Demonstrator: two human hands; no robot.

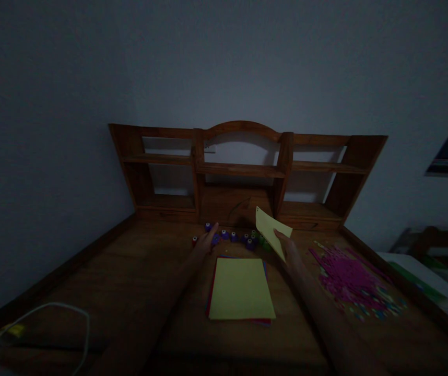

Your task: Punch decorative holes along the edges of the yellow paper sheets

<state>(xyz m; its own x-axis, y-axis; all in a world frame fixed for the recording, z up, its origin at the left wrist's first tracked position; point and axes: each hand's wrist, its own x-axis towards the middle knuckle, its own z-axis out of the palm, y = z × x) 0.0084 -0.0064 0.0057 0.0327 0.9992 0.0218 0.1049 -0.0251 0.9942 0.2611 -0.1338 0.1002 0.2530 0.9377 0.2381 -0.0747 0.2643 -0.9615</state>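
Note:
My right hand [285, 243] is closed on a sheet of yellow paper [269, 228], raised and tilted above the desk. My left hand [205, 243] is at the back of the desk, its fingers apart beside a small purple figure [215, 238]; no grip on it can be made out. Several more small figures with eye-like white tops stand in a row there, among them a purple one [234, 237], a green one [262, 239] and a red one [195, 241]. Between my forearms lies a stack of coloured sheets [242, 289], yellow on top, with red and blue edges showing.
A heap of pink strips [347, 274] with multicoloured bits spreads over the right of the desk [130, 277]. A wooden shelf unit [242, 169] stands along the back. At the front left are a white cord [59, 304] and a yellow object [14, 330]. The light is dim.

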